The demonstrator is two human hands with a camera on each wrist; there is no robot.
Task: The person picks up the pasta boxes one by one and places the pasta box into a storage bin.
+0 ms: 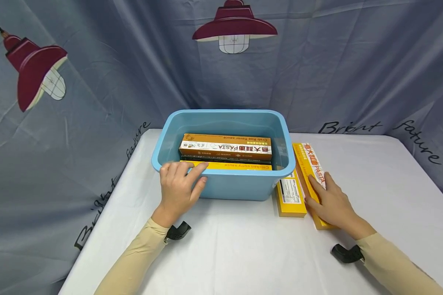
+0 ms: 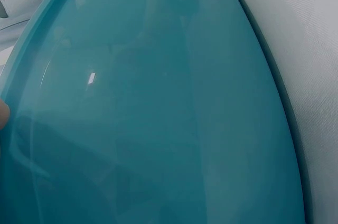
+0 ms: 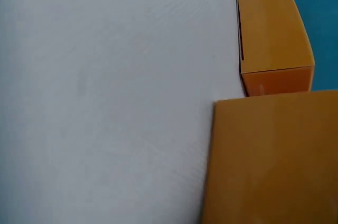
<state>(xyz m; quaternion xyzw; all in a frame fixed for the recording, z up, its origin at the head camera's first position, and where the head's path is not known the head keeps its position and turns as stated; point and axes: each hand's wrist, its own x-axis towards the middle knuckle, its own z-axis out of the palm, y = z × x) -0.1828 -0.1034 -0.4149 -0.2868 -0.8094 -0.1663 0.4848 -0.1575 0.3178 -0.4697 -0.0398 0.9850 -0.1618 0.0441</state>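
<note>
A light blue plastic bin stands at the middle of the table, its side wall filling the left wrist view. My left hand holds its front rim near the left corner, fingers over the edge. Inside lie a brown pasta box, a dark box and a yellow pasta box, mostly hidden by the rim. To the right of the bin, my right hand grips another yellow pasta box from above, thumb on its left side. Its plain end shows large in the right wrist view.
Between the bin and the gripped box lies one more yellow box, white label up, partly under the bin's rim. A white cloth covers the table. A grey-blue curtain with printed lamps hangs behind and at the sides.
</note>
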